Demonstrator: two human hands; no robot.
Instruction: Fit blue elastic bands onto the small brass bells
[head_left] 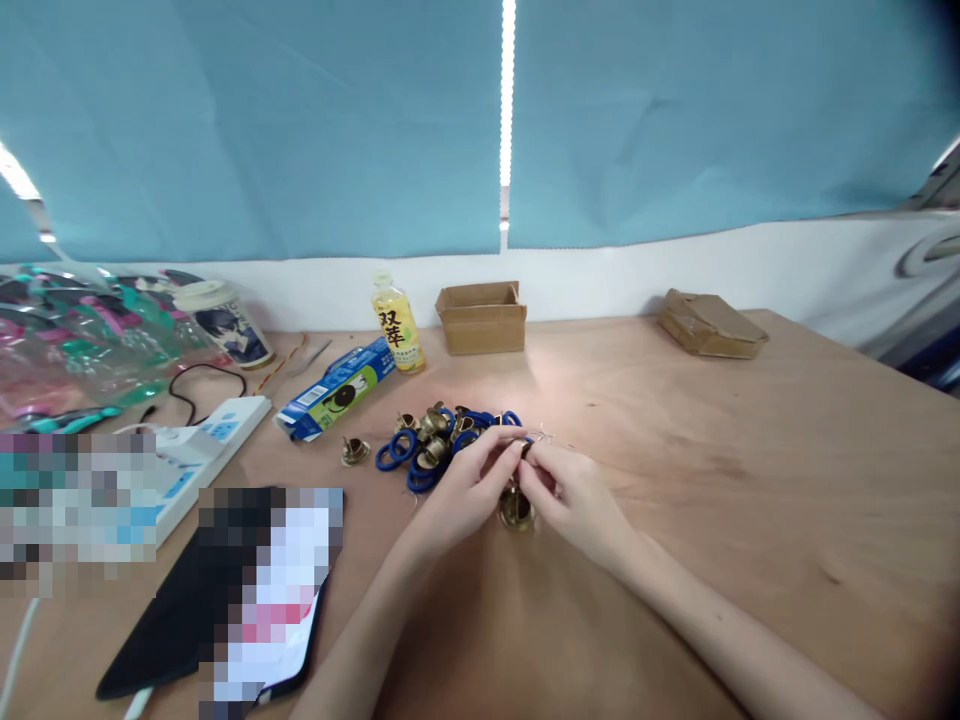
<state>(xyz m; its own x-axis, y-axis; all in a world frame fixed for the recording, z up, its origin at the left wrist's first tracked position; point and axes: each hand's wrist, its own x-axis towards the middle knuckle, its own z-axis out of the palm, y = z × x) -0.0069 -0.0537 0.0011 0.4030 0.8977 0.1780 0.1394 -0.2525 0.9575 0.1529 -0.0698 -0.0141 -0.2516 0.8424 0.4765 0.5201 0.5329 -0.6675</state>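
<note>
My left hand (484, 470) and my right hand (566, 485) meet over the wooden table, both closed in a pinch. Between their fingertips is a small dark, brass-coloured piece (527, 449), mostly covered by the fingers. Just below the hands shows a round brass-coloured bell-like part (516, 508); whether it joins the pinched piece I cannot tell. Behind my left hand lies a pile of similar brass-coloured parts (433, 452) mixed with several blue rings (403, 443). One more brass-coloured part (355, 451) sits apart, left of the pile.
A blue-green carton (337, 390), a yellow-labelled bottle (401, 325) and an open cardboard box (484, 320) stand behind the pile. A brown package (711, 325) lies far right. On the left are a power strip (225, 425), a phone-like device (300, 560), a cup (229, 325) and clear bottles.
</note>
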